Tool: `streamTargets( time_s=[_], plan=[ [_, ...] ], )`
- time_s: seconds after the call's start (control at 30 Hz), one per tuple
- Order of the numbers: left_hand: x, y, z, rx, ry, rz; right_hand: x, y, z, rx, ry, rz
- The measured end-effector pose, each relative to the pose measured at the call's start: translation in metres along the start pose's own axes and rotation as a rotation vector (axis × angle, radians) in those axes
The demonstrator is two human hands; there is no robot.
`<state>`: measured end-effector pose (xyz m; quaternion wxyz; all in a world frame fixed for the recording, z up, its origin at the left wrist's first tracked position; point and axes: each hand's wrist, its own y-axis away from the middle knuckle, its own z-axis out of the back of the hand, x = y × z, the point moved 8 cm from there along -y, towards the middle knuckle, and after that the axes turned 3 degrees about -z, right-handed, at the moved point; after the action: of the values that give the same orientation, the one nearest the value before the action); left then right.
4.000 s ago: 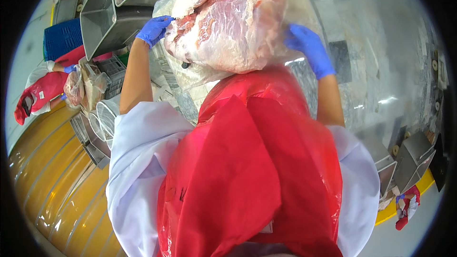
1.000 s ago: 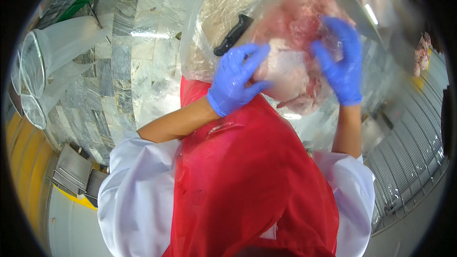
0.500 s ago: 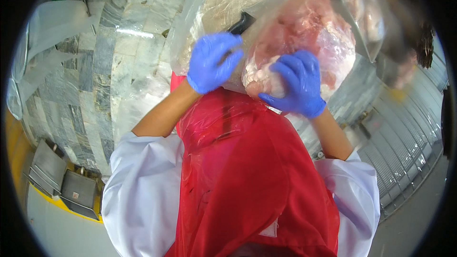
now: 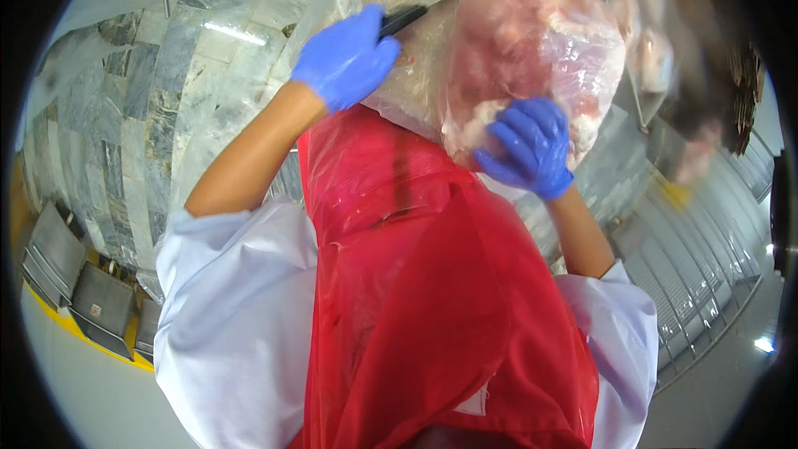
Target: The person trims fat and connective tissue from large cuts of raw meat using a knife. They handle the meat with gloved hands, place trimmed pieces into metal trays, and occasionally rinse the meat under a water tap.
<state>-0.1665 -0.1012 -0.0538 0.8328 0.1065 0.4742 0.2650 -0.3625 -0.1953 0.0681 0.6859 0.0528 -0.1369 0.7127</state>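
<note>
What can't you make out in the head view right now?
Head view:
Black handle: partly covered by the left hand; grip unclear.
Meat: near end partly hidden by the right hand.
Upper-right pinkish pieces: too blurred to identify.
Rightmost lower-left grey bin: partly behind white sleeve.

Raw meat (image 4: 532, 41) and metal bins (image 4: 104, 303) show a meat-processing room.

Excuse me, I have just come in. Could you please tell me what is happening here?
A person in a red apron and blue gloves is handling a large piece of raw meat. The right hand rests on its near end. The left hand is at a black handle beside the meat; whether it grips it is unclear. Clear plastic lies beside the meat.
</note>
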Motion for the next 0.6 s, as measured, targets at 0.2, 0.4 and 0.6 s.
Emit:
streamTargets(
  time_s=[0.2, 0.4, 0.6],
  plan=[
    [0.045, 0.122, 0.007, -0.548, 0.097, -0.178, 0.000, 0.020, 0.004, -0.048, 0.024, 0.062],
    [0.053, 0.259, -0.038, -0.625, -0.149, -0.113, -0.013, 0.026, 0.014, -0.092, 0.014, 0.041],
    [0.029, 0.288, -0.097, -0.633, -0.242, -0.237, -0.060, 0.046, 0.018, -0.267, -0.016, -0.189]
  ],
)
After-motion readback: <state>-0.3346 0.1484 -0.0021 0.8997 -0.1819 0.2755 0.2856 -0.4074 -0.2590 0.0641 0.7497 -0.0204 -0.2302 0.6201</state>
